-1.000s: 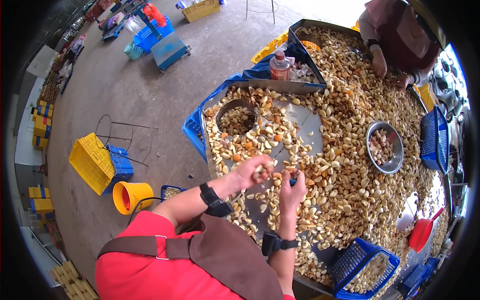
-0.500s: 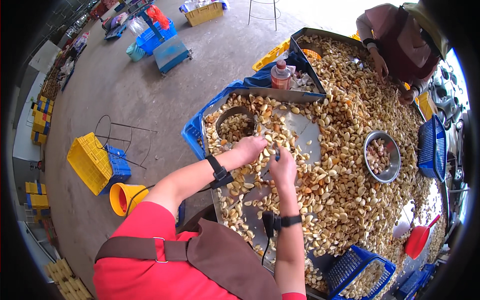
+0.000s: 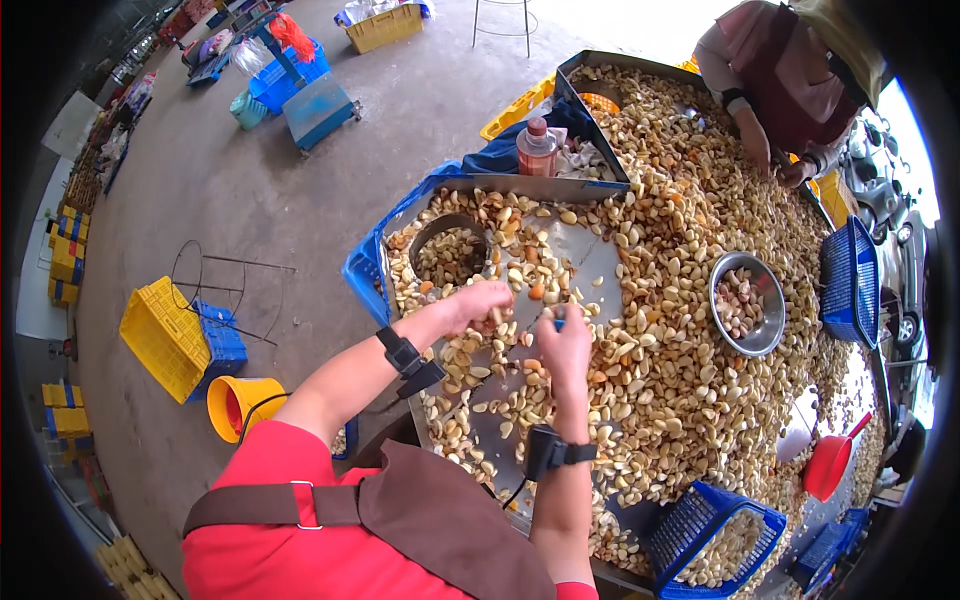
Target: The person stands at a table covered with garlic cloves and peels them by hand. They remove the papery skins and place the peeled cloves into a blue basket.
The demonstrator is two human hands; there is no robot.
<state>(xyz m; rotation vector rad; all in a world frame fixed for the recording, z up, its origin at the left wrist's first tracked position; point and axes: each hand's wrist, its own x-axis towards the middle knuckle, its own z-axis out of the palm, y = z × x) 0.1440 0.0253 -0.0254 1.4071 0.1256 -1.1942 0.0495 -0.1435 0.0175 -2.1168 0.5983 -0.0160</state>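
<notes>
Garlic cloves (image 3: 690,330), pale, papery: left hand (image 3: 480,305) fingers curled around some; right hand (image 3: 563,345) pinching blue tool (image 3: 559,322).

Near the table's far left corner, a small clear bottle (image 3: 537,147) with a red cap, reddish-brown inside. Beside it, crumpled pale wrapping (image 3: 583,160), perhaps plastic bags. No signs or screens visible. Labels too small to make out.
</notes>
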